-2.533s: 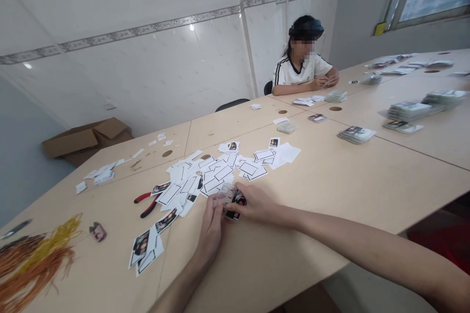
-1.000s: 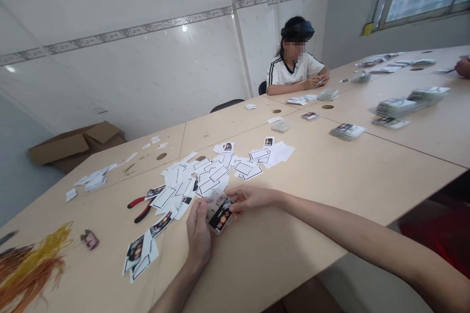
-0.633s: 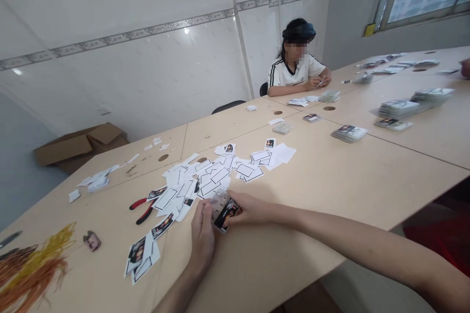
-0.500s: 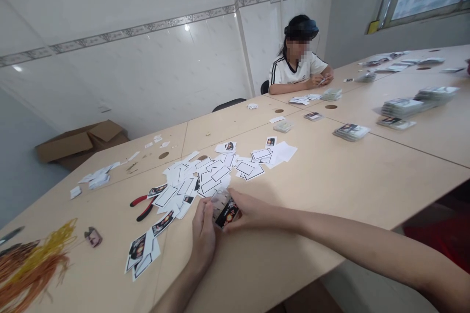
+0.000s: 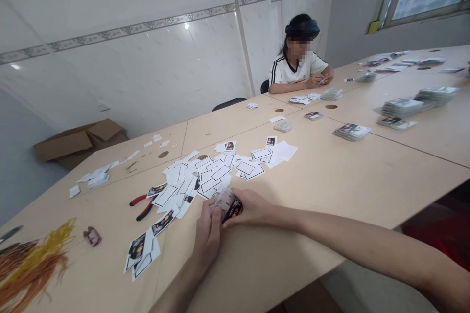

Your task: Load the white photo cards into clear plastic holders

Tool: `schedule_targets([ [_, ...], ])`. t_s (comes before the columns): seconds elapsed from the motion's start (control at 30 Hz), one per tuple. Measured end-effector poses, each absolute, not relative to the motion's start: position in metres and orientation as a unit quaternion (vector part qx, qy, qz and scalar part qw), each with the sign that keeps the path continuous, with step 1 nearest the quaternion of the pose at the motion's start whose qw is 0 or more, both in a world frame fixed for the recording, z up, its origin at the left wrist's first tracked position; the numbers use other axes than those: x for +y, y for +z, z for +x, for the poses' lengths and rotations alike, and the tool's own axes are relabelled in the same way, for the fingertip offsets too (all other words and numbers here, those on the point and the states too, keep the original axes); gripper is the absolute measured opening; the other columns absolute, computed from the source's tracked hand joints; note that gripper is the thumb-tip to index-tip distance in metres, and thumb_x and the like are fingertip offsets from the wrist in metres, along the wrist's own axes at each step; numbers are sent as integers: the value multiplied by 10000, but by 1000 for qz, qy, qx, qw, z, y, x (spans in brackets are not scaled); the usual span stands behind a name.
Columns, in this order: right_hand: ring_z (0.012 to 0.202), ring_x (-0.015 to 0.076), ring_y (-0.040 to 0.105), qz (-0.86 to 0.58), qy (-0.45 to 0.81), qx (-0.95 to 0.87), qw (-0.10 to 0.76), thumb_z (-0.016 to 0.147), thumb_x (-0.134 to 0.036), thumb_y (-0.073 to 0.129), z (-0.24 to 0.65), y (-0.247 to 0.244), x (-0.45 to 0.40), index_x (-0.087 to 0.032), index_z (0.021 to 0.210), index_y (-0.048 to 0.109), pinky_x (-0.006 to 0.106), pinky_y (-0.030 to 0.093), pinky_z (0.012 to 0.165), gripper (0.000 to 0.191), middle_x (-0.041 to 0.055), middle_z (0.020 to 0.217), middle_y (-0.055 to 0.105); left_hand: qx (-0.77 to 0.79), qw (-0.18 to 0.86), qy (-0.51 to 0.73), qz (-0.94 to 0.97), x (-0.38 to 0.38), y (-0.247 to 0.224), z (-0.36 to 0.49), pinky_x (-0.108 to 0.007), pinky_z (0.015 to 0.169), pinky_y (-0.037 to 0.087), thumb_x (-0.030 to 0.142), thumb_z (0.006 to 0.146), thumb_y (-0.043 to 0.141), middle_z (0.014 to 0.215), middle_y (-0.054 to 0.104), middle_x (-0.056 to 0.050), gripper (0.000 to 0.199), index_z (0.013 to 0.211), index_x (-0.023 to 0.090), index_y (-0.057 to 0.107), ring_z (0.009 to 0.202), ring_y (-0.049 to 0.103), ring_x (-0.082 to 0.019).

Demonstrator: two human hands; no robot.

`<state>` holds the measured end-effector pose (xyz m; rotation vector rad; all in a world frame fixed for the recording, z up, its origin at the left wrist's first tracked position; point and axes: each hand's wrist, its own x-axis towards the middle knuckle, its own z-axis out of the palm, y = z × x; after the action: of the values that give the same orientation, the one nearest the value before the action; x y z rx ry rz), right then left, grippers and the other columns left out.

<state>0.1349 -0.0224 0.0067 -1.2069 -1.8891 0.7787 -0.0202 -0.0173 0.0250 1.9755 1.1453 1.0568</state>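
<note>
Between my two hands is a small clear plastic case with a dark printed card (image 5: 231,209), tilted above the table's near side. My left hand (image 5: 208,229) grips its left side, thumb along the near edge. On the other side my right hand (image 5: 253,208) closes around the right edge, with the thumb underneath and fingers at the top. Just beyond lies a loose heap of white cards with black frames (image 5: 211,176), some showing dark pictures. Pliers with red and black handles (image 5: 144,205) stick out from the heap's left side. Several picture cards (image 5: 141,252) overlap nearer me.
Yellow and orange cords (image 5: 40,259) lie at the left, near a small pinkish object (image 5: 91,236). Stacks of filled plastic cases (image 5: 351,131) stand to the right. Across the table a person (image 5: 299,66) handles a small item. A cardboard box (image 5: 81,142) sits beyond the left edge.
My left hand has shifted slightly right and its thumb now lies further over the case. The case has turned a little in my hands. The cards on the table look the same.
</note>
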Motion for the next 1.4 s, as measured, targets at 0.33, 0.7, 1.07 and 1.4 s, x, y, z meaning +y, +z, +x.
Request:
schedule_targets([
  [0.33,673,110,496,-393,374,-737,403,724,-371,556,136,11,-24,-159,862,515,213,379,577,257,8,770,562,433,297,393,755,-15,21,-21,-259,586,394,402,787,378,694,572,-8,281,917,183,497,635,523,-165],
  [0.7,618,104,479,-390,321,-778,374,838,-316,392,132,20,-29,-175,845,470,219,380,571,160,10,718,543,452,258,492,697,-8,14,-26,-230,511,339,426,794,352,565,482,25,309,676,192,516,534,426,-128],
  [1.07,531,67,477,-273,499,-744,351,882,-341,286,137,21,-23,-155,923,461,208,404,609,258,-29,627,467,479,238,496,684,-8,18,-26,-226,456,322,423,795,335,523,463,29,348,605,189,508,489,417,-118],
  [1.4,611,49,513,-158,597,-728,299,807,-317,468,143,16,-10,-178,1054,468,199,424,634,284,19,915,511,478,263,503,670,-9,19,-25,-225,467,330,422,789,354,532,476,28,334,602,186,500,495,424,-116],
])
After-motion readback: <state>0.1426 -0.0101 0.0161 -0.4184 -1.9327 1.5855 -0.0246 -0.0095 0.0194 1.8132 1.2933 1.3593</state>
